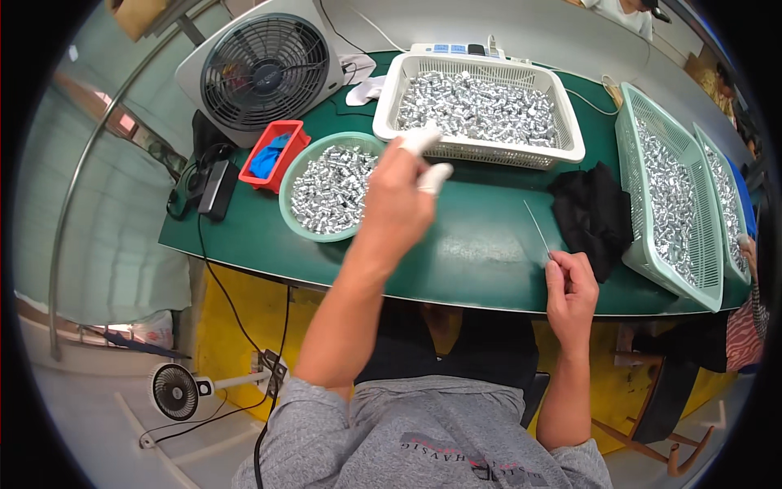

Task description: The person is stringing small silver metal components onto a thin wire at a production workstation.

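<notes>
The left hand (399,191) is above the counter (476,244), beside a round pale-green bowl (286,200), its thumb and forefinger parted and tipped with white coverings (421,140); whether anything lies in its palm is hidden. The right hand (572,281), near the counter's front edge, pinches the lower end of a thin straight rod (538,226) between thumb and fingers; the rod slants up and leftward over the green surface. Just right of the rod lies a crumpled black cloth (590,216). The bowl is filled with small silvery metal pieces (330,191), and a white rectangular basket (505,155) beyond the hands holds many more. Farther right, a long pale-green basket (639,204) carries similar pieces, with a second green basket (725,183) beside it, near another person's hand (749,248). Left of the bowl is a small red bin (259,181) with something blue (269,156) inside, then a black power adapter (218,189). Behind them stands a large grey-and-black fan (269,69). Down by the floor at left is a smaller white fan (175,391).
</notes>
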A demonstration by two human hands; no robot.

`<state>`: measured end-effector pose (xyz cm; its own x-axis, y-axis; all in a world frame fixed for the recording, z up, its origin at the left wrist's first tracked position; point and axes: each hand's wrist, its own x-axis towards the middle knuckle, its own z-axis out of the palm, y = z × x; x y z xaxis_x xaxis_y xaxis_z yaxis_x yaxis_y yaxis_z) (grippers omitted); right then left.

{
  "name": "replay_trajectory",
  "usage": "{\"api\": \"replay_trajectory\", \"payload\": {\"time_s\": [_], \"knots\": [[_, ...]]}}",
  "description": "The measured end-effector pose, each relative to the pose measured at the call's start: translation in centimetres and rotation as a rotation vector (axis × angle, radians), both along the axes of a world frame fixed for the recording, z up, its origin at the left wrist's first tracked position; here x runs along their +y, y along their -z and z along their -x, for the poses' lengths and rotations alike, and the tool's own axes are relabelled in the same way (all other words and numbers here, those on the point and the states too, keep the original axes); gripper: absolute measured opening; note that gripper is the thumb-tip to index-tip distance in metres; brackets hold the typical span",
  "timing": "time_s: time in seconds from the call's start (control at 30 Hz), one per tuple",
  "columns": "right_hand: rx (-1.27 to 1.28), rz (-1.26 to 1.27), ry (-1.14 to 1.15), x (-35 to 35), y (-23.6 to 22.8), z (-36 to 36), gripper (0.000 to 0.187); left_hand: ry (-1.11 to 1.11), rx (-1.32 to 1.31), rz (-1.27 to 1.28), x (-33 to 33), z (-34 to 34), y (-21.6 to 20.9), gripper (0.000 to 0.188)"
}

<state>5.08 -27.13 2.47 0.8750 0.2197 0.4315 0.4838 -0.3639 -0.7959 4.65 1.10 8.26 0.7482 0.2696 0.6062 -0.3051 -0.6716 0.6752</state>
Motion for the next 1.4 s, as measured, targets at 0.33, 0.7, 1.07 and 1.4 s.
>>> {"api": "replay_trajectory", "payload": {"time_s": [0.33, 0.7, 1.07, 1.4], "knots": [[-0.021, 0.004, -0.012, 0.6, 0.0, -0.1, 0.007, -0.189, 0.462, -0.595, 13.0, 6.5, -0.9, 0.033], [-0.036, -0.006, 0.002, 0.6, -0.1, 0.1, 0.007, -0.156, 0.400, -0.774, 13.1, 6.4, -0.2, 0.033], [-0.012, -0.046, 0.006, 0.2, 0.1, 0.0, 0.006, 0.429, 0.130, 0.758, 1.4, 5.4, 0.8, 0.026], [0.242, -0.331, -0.121, 0.6, -0.7, 3.0, 0.006, 0.832, 0.221, 1.601, -4.3, 4.0, 8.5, 0.021]]}}
